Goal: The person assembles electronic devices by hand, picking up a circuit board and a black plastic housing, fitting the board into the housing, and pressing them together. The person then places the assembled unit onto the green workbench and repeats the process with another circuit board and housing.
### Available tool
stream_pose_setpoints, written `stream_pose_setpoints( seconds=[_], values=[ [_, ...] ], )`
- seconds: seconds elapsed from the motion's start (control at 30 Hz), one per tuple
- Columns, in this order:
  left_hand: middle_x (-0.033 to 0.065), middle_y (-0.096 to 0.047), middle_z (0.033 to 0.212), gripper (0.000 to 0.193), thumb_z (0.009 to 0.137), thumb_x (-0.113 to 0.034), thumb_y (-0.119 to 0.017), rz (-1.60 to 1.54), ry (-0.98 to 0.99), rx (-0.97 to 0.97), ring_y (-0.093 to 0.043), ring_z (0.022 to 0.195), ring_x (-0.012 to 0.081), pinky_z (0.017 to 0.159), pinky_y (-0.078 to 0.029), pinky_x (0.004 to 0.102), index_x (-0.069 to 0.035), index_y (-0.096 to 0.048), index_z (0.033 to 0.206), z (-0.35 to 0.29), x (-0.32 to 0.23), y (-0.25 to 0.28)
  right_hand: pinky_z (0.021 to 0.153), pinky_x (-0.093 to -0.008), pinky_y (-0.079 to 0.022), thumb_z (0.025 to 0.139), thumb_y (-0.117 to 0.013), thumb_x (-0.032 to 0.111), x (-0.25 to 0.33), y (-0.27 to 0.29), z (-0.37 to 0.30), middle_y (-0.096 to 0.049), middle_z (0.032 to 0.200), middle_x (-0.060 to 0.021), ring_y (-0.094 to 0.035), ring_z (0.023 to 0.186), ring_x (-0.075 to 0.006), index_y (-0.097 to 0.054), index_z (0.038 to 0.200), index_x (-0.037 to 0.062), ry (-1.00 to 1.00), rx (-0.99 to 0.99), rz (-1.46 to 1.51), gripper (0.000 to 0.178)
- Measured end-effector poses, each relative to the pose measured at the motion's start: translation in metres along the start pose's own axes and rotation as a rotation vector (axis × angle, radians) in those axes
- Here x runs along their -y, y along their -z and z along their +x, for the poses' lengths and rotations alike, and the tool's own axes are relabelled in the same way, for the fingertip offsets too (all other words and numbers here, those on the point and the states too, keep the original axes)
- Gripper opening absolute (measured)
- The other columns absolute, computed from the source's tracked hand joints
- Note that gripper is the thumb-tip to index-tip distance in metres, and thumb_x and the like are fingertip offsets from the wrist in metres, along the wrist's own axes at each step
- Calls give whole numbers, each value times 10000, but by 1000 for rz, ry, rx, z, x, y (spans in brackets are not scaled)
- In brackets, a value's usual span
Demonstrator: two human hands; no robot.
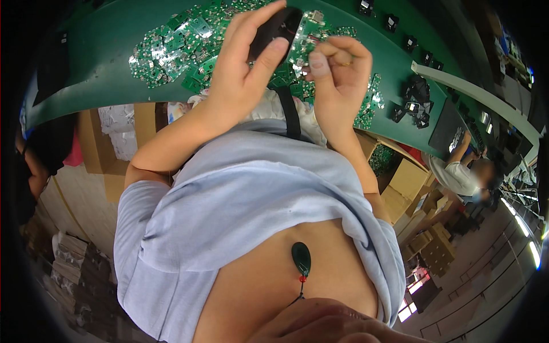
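Observation:
My left hand (pixel 240 77) grips a glossy black plastic casing (pixel 277 33) between its thumb and fingers, above a spread of green circuit boards (pixel 171 48). Just to the right, my right hand (pixel 345 77) is closed, thumb and fingertips pinched together. What those fingertips hold is hidden or too small to name; thin wires (pixel 313 39) show close by. A green circuit board (pixel 303 46) lies between the casing and my right hand; I cannot tell whether it is joined to the casing.
The boards are heaped on a green table (pixel 97 63). Black parts (pixel 414 103) lie at the right, with several small ones along the far edge. A pale curved bar (pixel 474 91) crosses the right side. Cardboard boxes (pixel 403 180) stand below the table. Another person (pixel 463 174) sits farther right.

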State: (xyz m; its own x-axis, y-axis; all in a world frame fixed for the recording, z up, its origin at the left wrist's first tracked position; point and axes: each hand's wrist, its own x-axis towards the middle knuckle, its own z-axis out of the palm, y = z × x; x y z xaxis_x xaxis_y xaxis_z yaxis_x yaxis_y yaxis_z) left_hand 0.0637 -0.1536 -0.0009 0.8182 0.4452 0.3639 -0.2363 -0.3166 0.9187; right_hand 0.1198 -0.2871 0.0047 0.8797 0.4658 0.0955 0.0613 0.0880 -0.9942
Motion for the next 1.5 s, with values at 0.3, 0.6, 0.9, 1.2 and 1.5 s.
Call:
stream_pose_setpoints(
  seconds=[0.3,0.6,0.9,1.2,1.5],
  values=[
    [24,-581,997,307,851,-118,-550,-697,892,286,-556,867,87,738,-457,229,-29,-522,1143,6,3,10,614,-340,-439,724,-577,-82,3,12,5,-565,774,-118,-524,665,-279,-527,959,9,353,287,-292,257],
    [-4,-533,1004,289,864,-111,-528,-645,770,182,-518,903,66,763,-438,221,-68,-462,1142,0,4,-2,533,-307,-419,655,-679,4,-7,13,15,-544,743,-64,-525,634,-219,-640,796,53,701,268,-640,155],
    [14,-528,964,353,907,-224,-523,-664,633,70,-472,873,56,766,-388,199,-13,-441,1177,-11,-1,-7,530,-296,-406,643,-694,24,-3,5,21,-533,726,-52,-516,648,-206,-629,752,77,539,39,-628,138],
    [37,-541,982,351,899,-182,-538,-530,478,40,-506,855,76,745,-433,221,4,-427,1175,-15,4,-4,523,-297,-420,631,-693,37,-8,0,40,-535,702,-51,-520,634,-229,-609,737,65,760,155,-727,138],
    [38,-554,1025,308,874,-69,-518,-405,602,-15,-516,893,80,796,-418,216,-9,-460,1170,2,33,14,571,-211,-414,766,-665,71,-42,-23,35,-452,959,-48,-471,769,-99,-418,1115,28,-121,246,-82,430]
  ],
)
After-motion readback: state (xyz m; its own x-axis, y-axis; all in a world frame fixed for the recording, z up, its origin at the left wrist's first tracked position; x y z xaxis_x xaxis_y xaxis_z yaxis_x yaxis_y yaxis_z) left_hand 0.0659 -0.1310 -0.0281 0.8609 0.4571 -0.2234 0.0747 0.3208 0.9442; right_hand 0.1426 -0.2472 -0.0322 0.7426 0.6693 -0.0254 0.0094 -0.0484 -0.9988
